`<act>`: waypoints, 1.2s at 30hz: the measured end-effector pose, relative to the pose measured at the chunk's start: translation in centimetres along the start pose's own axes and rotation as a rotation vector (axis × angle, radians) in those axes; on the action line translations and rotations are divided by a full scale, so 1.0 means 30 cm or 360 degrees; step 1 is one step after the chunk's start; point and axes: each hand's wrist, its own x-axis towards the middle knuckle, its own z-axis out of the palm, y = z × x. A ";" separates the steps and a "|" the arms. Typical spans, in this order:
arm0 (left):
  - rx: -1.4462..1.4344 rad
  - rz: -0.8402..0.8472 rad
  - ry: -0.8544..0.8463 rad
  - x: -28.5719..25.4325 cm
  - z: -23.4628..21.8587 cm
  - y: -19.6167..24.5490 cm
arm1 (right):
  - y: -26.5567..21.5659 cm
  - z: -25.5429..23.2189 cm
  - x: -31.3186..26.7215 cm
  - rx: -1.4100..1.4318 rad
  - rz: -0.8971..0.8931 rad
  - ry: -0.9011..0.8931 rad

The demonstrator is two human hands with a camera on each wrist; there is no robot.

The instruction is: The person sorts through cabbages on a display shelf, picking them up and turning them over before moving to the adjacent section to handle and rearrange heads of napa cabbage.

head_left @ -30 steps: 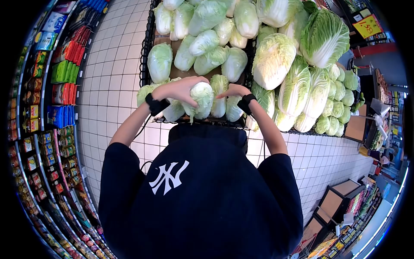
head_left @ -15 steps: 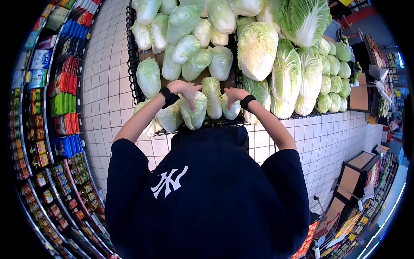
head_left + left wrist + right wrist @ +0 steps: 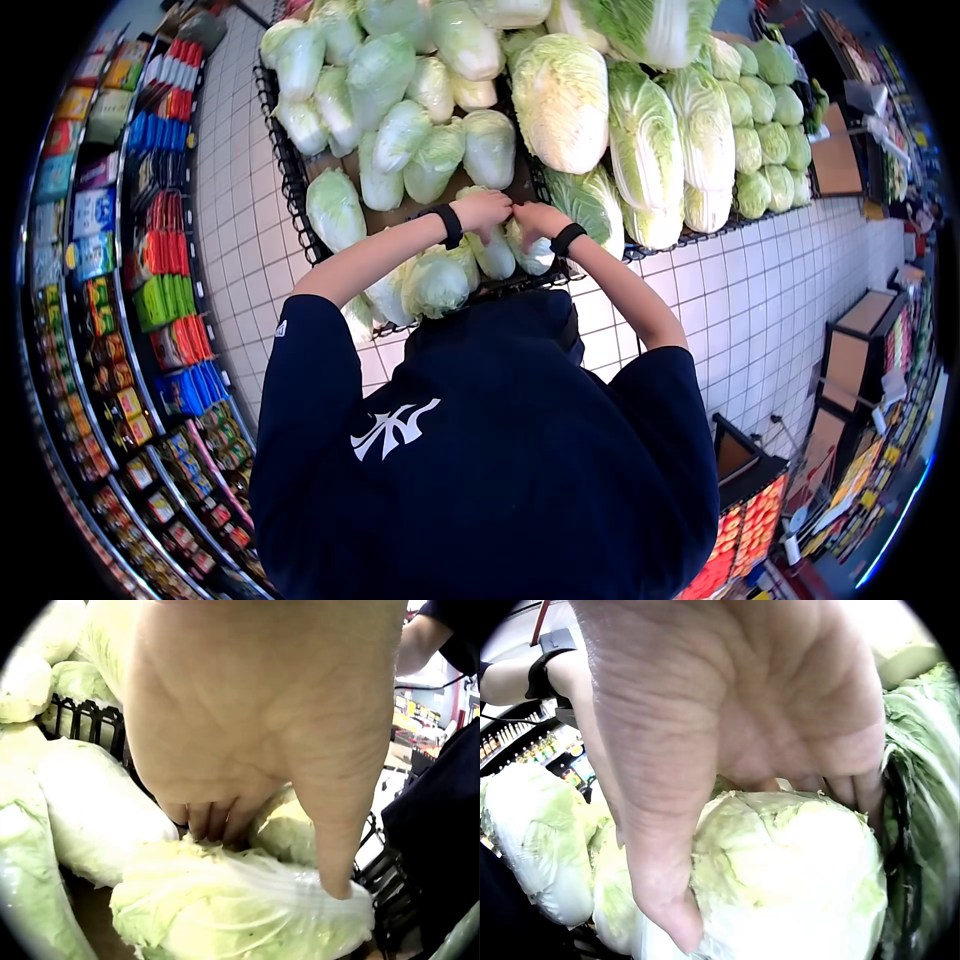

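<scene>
In the head view the left hand (image 3: 482,210) is above a wrapped napa cabbage (image 3: 493,255) in the front row of the crate. The left wrist view shows its straight thumb over a cabbage (image 3: 247,900), the fingers pointing down behind it, tips hidden. Beside it, the right hand (image 3: 541,220) is at the neighbouring cabbage (image 3: 530,252). Seen from the right wrist, its thumb lies along one side of a pale cabbage (image 3: 787,877) and its fingers bend over the far side, partly hidden. The two hands are close together, nearly touching.
The black crate (image 3: 290,180) holds more wrapped cabbages behind the hands. To the right are large unwrapped napa cabbages (image 3: 645,150) and small round cabbages (image 3: 765,130). Packed shelves (image 3: 130,300) stand at the left, beyond the tiled floor (image 3: 235,200).
The left hand has left a front-row cabbage and moved right to the one beside the right hand. The right hand has come down around its cabbage. The head view has shifted, moving the crate up-left.
</scene>
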 end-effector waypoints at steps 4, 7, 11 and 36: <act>0.0167 0.0109 0.0012 0.032 0.098 -0.078 | -0.022 0.027 -0.022 -0.0065 0.0045 0.0330; 0.0397 0.0063 -0.0314 0.048 0.097 -0.063 | -0.025 0.018 -0.017 -0.0053 0.0067 0.0262; 0.0367 0.0188 -0.0054 0.003 0.120 -0.085 | -0.012 0.021 0.000 -0.0053 0.0018 0.0242; 0.0353 0.0523 0.0730 -0.144 0.118 -0.017 | -0.100 -0.093 0.181 -0.0058 0.0345 -0.0388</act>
